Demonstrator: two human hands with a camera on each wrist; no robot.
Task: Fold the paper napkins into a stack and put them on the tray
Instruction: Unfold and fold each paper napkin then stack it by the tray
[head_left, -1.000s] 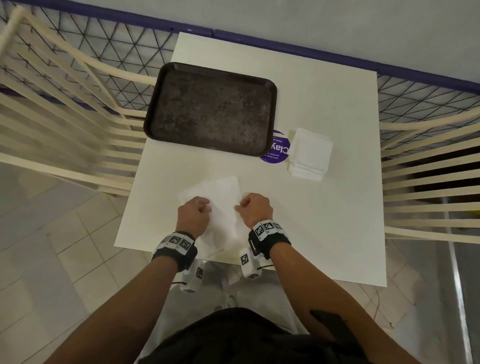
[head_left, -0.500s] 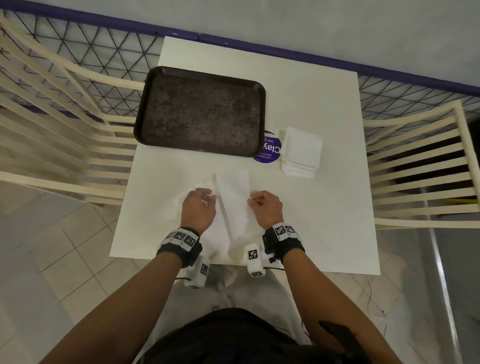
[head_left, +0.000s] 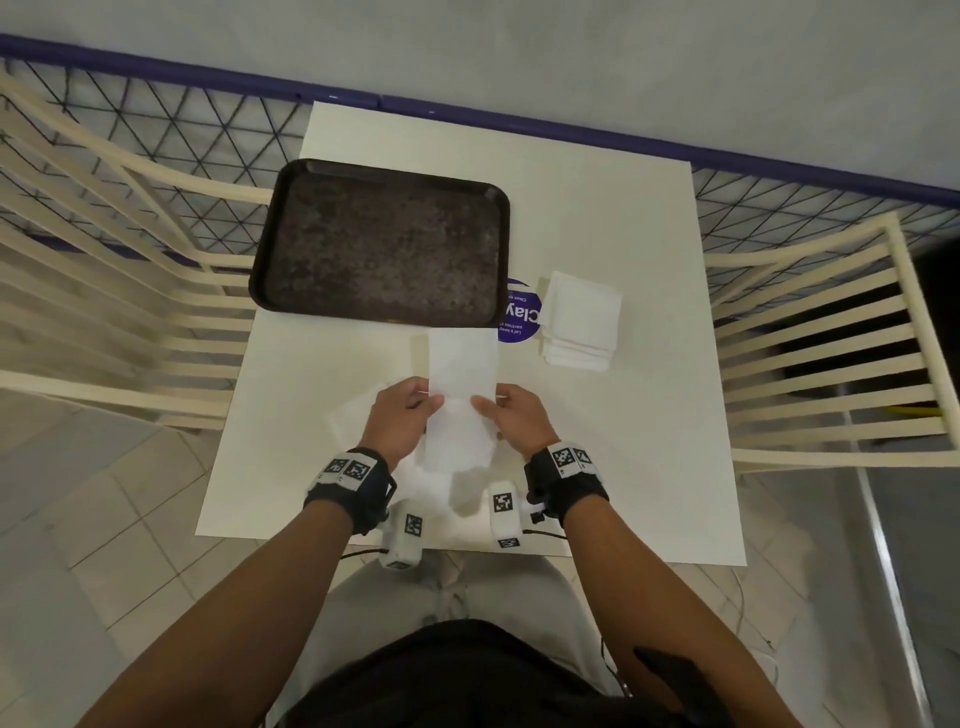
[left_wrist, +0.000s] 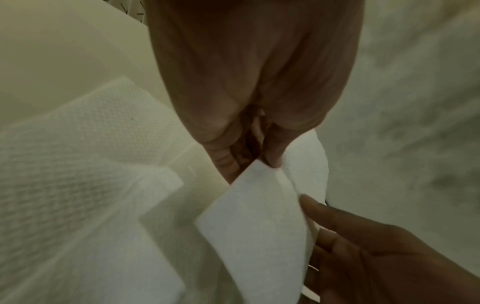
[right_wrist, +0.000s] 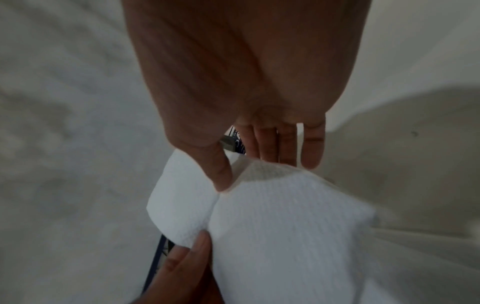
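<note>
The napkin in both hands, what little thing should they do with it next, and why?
Probably fold the napkin in half. The left hand and right hand pinch its middle as a long strip, while the folded stack is squarer and the tray holds none.

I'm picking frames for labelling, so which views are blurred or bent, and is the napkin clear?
Head view: sharp, dim, chair slats bowed by the wide lens, napkin clear. Left wrist view: background smeared, left hand close and soft. Right wrist view: floor blurred, napkin weave readable under the right hand.
</note>
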